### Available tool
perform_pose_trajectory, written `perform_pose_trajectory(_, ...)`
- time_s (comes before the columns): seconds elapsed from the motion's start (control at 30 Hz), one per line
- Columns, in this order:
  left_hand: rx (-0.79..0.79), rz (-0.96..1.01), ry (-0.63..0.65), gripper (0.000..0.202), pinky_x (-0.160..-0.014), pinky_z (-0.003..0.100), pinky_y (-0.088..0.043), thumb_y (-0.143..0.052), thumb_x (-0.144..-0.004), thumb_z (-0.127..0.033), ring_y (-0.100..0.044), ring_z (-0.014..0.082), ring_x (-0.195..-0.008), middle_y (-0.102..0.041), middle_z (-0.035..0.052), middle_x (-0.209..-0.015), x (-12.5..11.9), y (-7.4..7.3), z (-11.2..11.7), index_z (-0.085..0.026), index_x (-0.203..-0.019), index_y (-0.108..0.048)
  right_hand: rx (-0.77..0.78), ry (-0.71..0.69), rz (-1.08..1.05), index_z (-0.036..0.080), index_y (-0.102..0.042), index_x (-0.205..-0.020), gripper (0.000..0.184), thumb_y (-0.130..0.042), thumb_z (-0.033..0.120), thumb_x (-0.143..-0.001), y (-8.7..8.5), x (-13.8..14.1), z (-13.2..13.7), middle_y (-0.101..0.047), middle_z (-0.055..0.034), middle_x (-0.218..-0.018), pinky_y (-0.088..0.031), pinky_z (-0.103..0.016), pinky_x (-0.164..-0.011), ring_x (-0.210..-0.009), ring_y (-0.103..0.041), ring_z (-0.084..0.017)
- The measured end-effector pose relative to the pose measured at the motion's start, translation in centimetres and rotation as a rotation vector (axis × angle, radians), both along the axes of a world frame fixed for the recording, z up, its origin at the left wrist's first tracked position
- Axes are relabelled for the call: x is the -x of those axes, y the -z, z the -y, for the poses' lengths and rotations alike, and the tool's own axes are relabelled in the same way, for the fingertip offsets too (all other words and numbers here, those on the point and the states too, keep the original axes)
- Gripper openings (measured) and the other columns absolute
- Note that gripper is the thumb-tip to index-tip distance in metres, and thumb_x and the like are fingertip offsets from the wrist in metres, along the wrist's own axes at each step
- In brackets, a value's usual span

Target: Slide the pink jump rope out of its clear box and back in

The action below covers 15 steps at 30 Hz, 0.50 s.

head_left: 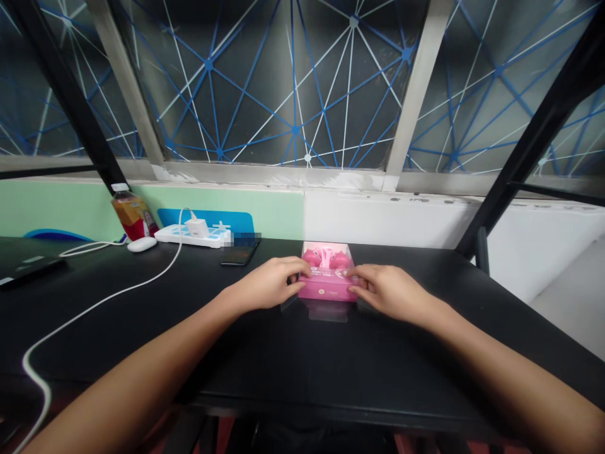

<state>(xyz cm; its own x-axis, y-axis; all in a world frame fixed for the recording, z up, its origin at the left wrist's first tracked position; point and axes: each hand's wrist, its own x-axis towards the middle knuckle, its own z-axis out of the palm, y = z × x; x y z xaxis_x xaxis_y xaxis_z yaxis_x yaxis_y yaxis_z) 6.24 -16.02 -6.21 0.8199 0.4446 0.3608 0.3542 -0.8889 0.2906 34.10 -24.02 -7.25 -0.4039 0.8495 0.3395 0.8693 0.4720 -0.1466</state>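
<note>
A pink box [328, 291] with a clear window lies on the black desk [302, 366], its near side facing me. Through the window show two rounded pink items [339, 259] with a pale pink piece between them; I cannot make out their kind. My left hand [276, 282] grips the box's left edge between thumb and fingers. On the opposite edge, my right hand [385, 289] pinches the right side the same way. A clear plastic flap [328, 311], or a reflection of the box, shows just in front of it.
At the back left stand a drink bottle [133, 213], a white mouse [142, 244] and a white power strip [208, 236] with a charger [196, 227]. A phone [240, 251] lies nearby. A white cable [127, 290] runs along the left. Black metal posts [515, 139] rise at both sides.
</note>
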Motion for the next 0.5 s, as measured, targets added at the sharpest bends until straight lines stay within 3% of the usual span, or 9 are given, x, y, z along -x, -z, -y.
perform_pose_trajectory(0.23,0.045,-0.011,-0.021,0.023,-0.076,0.027,-0.052,-0.056,-0.089,-0.017,-0.064,0.0156,-0.089,-0.065,0.0075,-0.117,-0.03,-0.08,0.02,-0.018,-0.110,-0.065,0.072,0.039,-0.042,0.023,-0.063,-0.113,0.026,-0.056,0.030,-0.089,0.01,0.12,-0.02,-0.070,-0.0002,-0.076,-0.041,-0.028,-0.060,-0.065,-0.064,-0.018)
perform_pose_trajectory(0.5,0.166,-0.028,-0.043,0.033,-0.072,0.024,-0.053,-0.057,-0.083,-0.015,-0.065,0.0113,-0.078,-0.060,0.0071,-0.127,0.07,-0.23,0.04,-0.020,-0.114,-0.065,0.364,-0.016,-0.306,0.019,-0.058,-0.121,0.035,-0.051,0.022,-0.086,-0.43,-0.30,0.09,-0.072,0.0000,-0.076,-0.047,-0.028,-0.062,-0.064,-0.066,-0.016)
